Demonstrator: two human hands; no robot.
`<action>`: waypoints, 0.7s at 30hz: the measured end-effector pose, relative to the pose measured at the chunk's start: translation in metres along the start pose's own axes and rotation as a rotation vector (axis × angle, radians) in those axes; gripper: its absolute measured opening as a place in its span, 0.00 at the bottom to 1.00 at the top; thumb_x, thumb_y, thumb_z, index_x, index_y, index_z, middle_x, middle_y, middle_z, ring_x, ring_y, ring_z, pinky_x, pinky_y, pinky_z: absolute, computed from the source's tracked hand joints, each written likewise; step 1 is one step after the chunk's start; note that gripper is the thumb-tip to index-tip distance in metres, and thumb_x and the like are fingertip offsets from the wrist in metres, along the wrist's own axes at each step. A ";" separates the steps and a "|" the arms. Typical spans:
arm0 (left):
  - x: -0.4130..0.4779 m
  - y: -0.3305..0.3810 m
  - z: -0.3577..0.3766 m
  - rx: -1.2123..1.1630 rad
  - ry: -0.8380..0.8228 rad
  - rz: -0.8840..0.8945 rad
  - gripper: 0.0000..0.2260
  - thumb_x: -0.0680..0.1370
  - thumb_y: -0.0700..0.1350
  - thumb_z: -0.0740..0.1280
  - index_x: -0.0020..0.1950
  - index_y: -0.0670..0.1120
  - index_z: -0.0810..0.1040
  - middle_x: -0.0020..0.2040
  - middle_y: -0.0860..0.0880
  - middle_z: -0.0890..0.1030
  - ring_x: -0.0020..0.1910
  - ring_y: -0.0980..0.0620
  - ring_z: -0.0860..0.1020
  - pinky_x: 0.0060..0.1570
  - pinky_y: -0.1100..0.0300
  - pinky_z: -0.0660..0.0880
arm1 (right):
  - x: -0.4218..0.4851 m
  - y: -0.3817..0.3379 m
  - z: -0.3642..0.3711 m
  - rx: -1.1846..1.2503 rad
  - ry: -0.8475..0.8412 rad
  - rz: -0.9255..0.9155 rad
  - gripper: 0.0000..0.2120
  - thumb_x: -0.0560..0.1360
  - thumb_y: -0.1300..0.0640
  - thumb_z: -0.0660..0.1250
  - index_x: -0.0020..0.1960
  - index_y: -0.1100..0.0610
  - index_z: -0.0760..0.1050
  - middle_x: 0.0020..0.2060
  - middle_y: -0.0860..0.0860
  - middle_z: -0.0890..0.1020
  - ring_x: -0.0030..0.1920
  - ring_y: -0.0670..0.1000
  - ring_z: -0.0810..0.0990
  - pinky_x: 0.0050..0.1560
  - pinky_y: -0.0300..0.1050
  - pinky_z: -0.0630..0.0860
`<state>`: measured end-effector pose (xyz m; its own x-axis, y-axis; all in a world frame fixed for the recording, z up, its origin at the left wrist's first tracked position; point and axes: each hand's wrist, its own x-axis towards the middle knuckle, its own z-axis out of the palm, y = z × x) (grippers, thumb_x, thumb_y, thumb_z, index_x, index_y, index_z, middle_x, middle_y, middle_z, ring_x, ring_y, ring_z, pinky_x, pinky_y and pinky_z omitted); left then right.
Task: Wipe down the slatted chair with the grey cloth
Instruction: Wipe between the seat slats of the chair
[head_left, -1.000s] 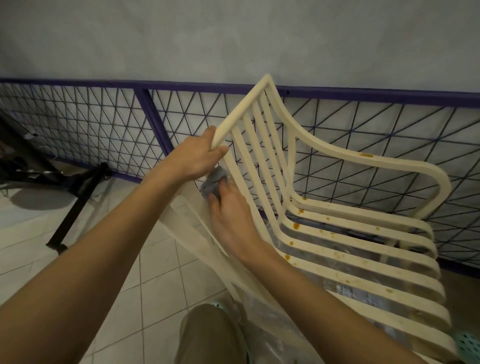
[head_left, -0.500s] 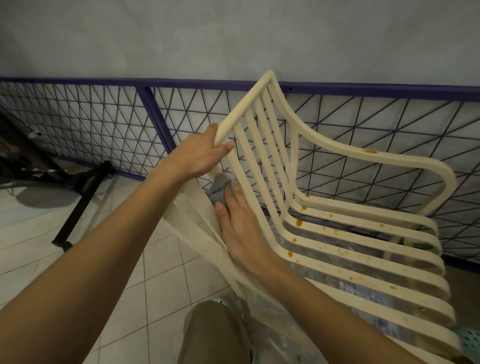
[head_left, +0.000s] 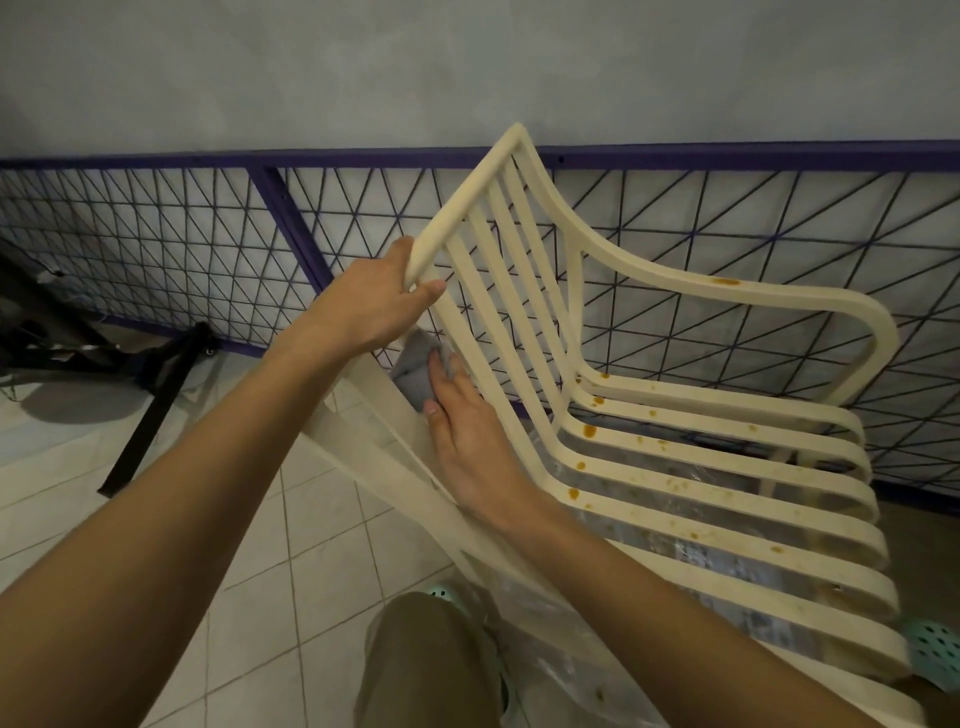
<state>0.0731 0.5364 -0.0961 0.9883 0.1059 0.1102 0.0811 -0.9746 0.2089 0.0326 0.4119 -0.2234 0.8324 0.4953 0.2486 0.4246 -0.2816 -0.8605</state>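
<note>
Left hand is gripping the top rail of the chair back, with fingers curled over it and the thumb underneath. Right hand is pressing the cloth with flat fingers against the chair's near-left side frame, just below the left hand. The chair is standing on the floor, near the fence on the far side. Orange stains are dotting the seat slats and far armrest.
</note>
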 end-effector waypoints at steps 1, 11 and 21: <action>0.000 0.000 0.001 0.042 0.015 0.018 0.28 0.80 0.56 0.60 0.75 0.45 0.57 0.52 0.42 0.76 0.45 0.46 0.76 0.43 0.52 0.73 | 0.000 0.002 -0.001 -0.003 0.005 0.015 0.25 0.84 0.57 0.53 0.79 0.54 0.52 0.79 0.51 0.52 0.78 0.48 0.51 0.70 0.26 0.45; -0.009 0.008 -0.001 0.392 -0.015 0.263 0.27 0.78 0.42 0.64 0.76 0.51 0.63 0.79 0.51 0.46 0.74 0.45 0.55 0.60 0.48 0.74 | 0.012 -0.018 -0.008 0.144 0.081 -0.010 0.21 0.81 0.64 0.57 0.73 0.60 0.67 0.72 0.58 0.69 0.73 0.53 0.66 0.71 0.41 0.64; -0.008 0.008 -0.002 0.597 -0.065 0.486 0.14 0.78 0.46 0.63 0.63 0.54 0.77 0.60 0.55 0.79 0.67 0.53 0.71 0.75 0.46 0.50 | -0.017 0.026 0.002 0.104 -0.039 0.203 0.25 0.83 0.62 0.55 0.79 0.57 0.54 0.73 0.58 0.64 0.73 0.56 0.64 0.71 0.41 0.61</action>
<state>0.0660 0.5283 -0.0939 0.9349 -0.3548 -0.0056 -0.3258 -0.8520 -0.4098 0.0289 0.3973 -0.2509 0.8819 0.4688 0.0500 0.2090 -0.2936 -0.9328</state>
